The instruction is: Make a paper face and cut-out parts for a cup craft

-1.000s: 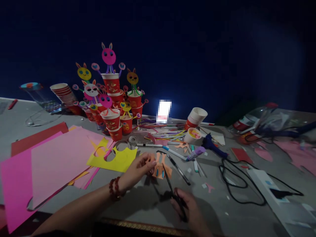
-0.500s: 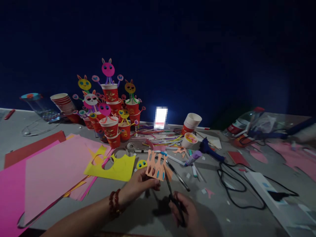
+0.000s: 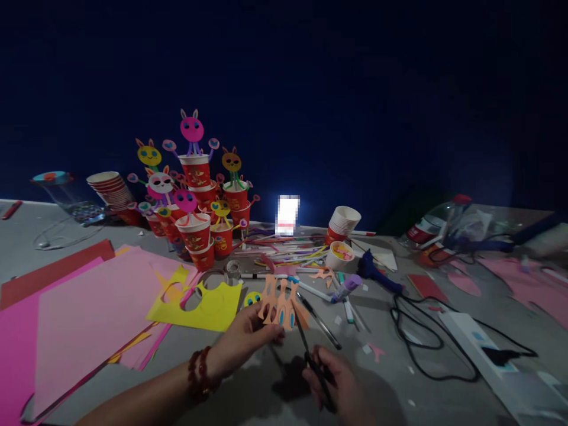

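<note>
My left hand (image 3: 248,337) pinches the lower left edge of a piece of orange paper (image 3: 286,305), which has oval holes and blue ovals on it. A pair of scissors (image 3: 316,367) is gripped in my right hand (image 3: 337,378), its blades pointing up to the paper's lower right part. Whether the blades are apart is hard to see. Just behind the paper lies a small yellow paper face (image 3: 253,299) with blue eyes. Beside it on the right is a black pen (image 3: 319,322).
Red paper cups with paper animal faces (image 3: 192,228) stand stacked at the back left. Pink sheets (image 3: 97,319) and cut yellow paper (image 3: 217,305) lie left. To the right are a purple glue stick (image 3: 346,289), a blue glue gun (image 3: 377,272), its cable and a white power strip (image 3: 474,343).
The orange paper has turned slightly in my left hand. The scissors stay near its right side, almost unmoved. The whole view has shifted a little.
</note>
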### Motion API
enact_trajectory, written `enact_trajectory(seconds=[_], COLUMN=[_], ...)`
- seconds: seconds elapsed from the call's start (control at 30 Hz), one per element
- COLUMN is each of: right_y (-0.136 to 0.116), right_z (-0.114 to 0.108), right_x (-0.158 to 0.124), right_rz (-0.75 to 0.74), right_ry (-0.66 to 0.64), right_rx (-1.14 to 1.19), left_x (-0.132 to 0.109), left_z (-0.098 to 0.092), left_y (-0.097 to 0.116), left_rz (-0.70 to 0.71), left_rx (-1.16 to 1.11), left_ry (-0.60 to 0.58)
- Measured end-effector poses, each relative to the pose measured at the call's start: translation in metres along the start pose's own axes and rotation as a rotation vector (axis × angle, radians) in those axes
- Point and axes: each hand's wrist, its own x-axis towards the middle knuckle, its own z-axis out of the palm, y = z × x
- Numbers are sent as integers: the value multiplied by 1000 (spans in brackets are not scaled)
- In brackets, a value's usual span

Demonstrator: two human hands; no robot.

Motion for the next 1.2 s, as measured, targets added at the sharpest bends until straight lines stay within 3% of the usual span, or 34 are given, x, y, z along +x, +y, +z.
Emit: enact_trajectory(seconds=[0.17,0.43,0.67,0.87,1.2], right_y=[-9,-16,-13,-12,-19], right_z=[2,11,15,20,27], right_x=[3,8,-2,-5,-9], right_rz=[12,44,-21,-53,51], right_ry=[-45,-66,-94,-208,-164], right_rx=[53,143,231,237,260], left_x=[-4,-3,-5,-10,-12], left_z=[-5,-11,-13,-10,-6], left_y=[1,-18,-24,-20,-19], left_rz=[18,21,39,45,59], left_rx=[30,-19,-101,-119,-153], left_ry=[-8,37,36,76,56])
